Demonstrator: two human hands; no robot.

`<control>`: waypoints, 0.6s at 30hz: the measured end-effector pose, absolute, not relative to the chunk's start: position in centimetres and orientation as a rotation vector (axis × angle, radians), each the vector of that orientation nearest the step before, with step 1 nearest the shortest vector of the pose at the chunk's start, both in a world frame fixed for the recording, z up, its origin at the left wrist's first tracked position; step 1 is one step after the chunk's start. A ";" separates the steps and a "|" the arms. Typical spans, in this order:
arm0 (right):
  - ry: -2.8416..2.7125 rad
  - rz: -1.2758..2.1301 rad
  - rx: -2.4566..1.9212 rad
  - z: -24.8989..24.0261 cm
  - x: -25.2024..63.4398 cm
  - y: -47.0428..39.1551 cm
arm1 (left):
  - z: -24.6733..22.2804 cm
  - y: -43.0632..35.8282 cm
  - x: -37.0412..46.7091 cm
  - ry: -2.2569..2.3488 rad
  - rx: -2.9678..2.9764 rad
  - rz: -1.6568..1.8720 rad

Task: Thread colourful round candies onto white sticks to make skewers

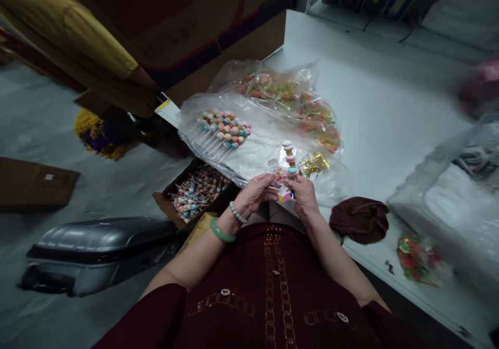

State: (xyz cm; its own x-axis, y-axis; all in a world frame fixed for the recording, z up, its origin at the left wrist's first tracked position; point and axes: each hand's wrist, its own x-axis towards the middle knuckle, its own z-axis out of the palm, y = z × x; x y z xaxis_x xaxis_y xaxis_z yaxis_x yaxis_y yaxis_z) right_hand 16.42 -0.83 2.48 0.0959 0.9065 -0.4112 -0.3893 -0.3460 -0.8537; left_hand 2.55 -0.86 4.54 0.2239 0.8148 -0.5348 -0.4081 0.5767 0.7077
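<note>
White tabletop (pixel 374 99) supports a plastic sheet (pixel 263 149); above its near edge, right hand (pixel 306 195) pinches one candy skewer (pixel 290 159), seemingly unfinished, left hand (pixel 257 192) pinches a printed wrapper (pixel 286 197), with a skewer bundle (pixel 228 128) on it apparently pending and a filled carton (pixel 163 207) beside it.

Dark maroon top (pixel 241 266), sleeves (pixel 163 302) ending near the elbows. Two gold chain-link columns (pixel 268 279) down the front, shorter chain run (pixel 234 302) each side with a shiny oval ornament (pixel 225 292). Left wrist (pixel 242 207): pale bead bracelet (pixel 236 214), smooth green bangle (pixel 220 234).
</note>
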 end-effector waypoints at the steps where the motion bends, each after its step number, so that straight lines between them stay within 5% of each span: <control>1: -0.602 1.511 -1.269 2.6 16.8 -0.9 | 4.6 -0.8 2.9 1.006 0.458 0.816; 18: -0.621 1.568 -1.236 3.6 16.9 -1.3 | 4.5 0.3 5.6 1.062 0.383 1.132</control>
State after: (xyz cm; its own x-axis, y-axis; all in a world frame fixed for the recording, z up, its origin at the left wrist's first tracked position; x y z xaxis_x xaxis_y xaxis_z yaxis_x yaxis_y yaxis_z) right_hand 16.90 -1.28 3.64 0.0261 0.9136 -0.4059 -0.3876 -0.3650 -0.8465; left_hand 5.56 0.35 4.51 0.0312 0.8713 -0.4898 -0.5440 0.4259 0.7230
